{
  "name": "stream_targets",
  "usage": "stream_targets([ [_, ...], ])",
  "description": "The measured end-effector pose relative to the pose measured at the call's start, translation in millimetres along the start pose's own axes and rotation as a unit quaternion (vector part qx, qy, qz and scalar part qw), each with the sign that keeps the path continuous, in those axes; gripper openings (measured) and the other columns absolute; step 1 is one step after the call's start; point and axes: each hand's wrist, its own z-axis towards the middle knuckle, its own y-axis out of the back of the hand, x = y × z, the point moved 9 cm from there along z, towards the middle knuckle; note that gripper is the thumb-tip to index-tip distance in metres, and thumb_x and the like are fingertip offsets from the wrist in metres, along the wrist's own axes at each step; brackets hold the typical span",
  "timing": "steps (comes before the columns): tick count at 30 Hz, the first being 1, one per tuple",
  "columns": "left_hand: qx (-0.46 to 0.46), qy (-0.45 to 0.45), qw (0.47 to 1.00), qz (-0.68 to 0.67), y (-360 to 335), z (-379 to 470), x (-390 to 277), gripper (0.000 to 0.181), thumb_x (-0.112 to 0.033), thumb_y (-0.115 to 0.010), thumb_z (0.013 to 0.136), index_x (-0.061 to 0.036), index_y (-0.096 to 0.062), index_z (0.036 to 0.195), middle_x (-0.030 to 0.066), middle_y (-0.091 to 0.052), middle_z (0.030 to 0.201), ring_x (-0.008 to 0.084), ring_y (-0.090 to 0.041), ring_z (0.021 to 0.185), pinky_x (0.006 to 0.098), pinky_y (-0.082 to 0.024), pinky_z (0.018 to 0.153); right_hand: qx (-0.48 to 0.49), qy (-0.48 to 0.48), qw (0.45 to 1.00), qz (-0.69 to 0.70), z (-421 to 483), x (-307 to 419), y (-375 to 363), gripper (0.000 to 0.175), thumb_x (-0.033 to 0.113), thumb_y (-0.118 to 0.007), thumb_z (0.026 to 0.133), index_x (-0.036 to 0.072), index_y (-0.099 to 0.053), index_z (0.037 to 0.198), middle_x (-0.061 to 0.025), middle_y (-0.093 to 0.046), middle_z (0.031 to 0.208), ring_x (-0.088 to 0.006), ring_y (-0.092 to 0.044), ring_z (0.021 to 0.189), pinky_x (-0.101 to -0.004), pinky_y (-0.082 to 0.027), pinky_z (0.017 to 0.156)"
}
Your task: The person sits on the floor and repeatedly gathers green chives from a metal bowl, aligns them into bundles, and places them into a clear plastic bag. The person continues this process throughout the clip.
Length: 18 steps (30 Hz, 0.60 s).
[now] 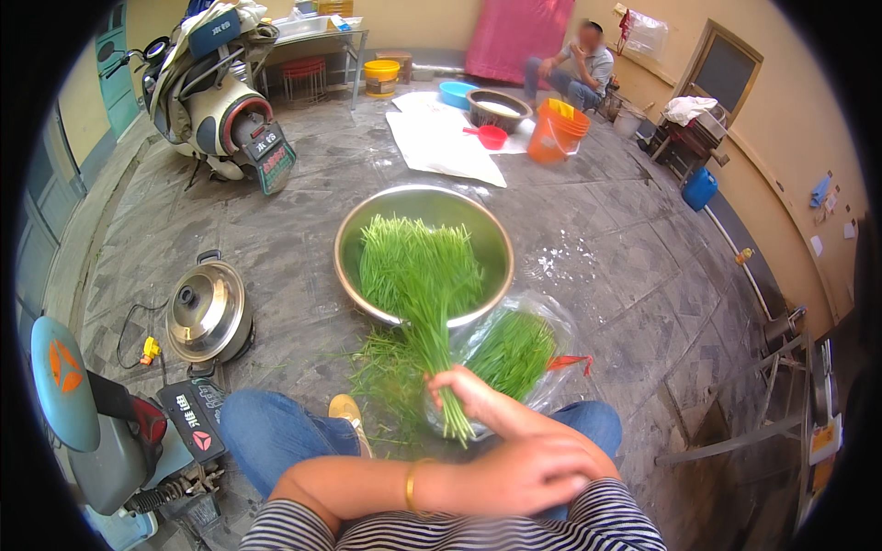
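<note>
My right hand (458, 389) grips a bunch of green chives (431, 330) near its pale stem ends; the leaves reach up over the rim of a large metal bowl (506, 275). More chives (413, 265) lie inside that bowl. My left hand (530, 475), with a gold bangle at its wrist, is crossed over to my right forearm, its fingers near the striped sleeve, holding nothing that I can see. A clear plastic bag (561, 324) with chives (513, 351) lies right of the held bunch. Loose trimmings (389, 386) cover the paving below the bowl.
A lidded steel pot (207, 310) and cable stand at left, near a scooter (103, 441). Another scooter (220, 124) is parked farther back. Beyond the bowl are white sheets (441, 141), a red scoop (490, 137), a dark basin (497, 113), an orange bucket (555, 138) and a seated person (582, 65).
</note>
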Motion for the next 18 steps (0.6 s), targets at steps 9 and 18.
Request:
stream_targets([
  [9, 0.132, -0.122, 0.983, 0.045, -130.4, 55.5, -71.0, 0.019, -0.017, -0.055, 0.079, -0.0041, -0.061, 0.091, 0.0152, -0.058, 0.088, 0.0318, -0.057, 0.085, 0.042, -0.048, 0.073, 0.029, -0.058, 0.988, -0.141, -74.0, -15.3, 18.6, 0.019, 0.0, -0.06, 0.072, 0.001, -0.052, 0.088, -0.008, -0.054, 0.068, -0.0162, -0.052, 0.05, -0.0278, -0.045, 0.047],
  [18, 0.346, 0.275, 0.894, -0.077, -164.9, 39.7, -8.9, 0.025, -0.027, -0.067, 0.078, -0.0027, -0.065, 0.073, 0.012, -0.066, 0.07, 0.0191, -0.064, 0.07, 0.0341, -0.05, 0.061, 0.009, -0.03, 0.996, -0.079, -131.8, -4.7, 47.1, 0.023, -0.001, -0.061, 0.071, 0.0, -0.051, 0.092, -0.0093, -0.055, 0.071, -0.0158, -0.054, 0.053, -0.0263, -0.044, 0.047],
])
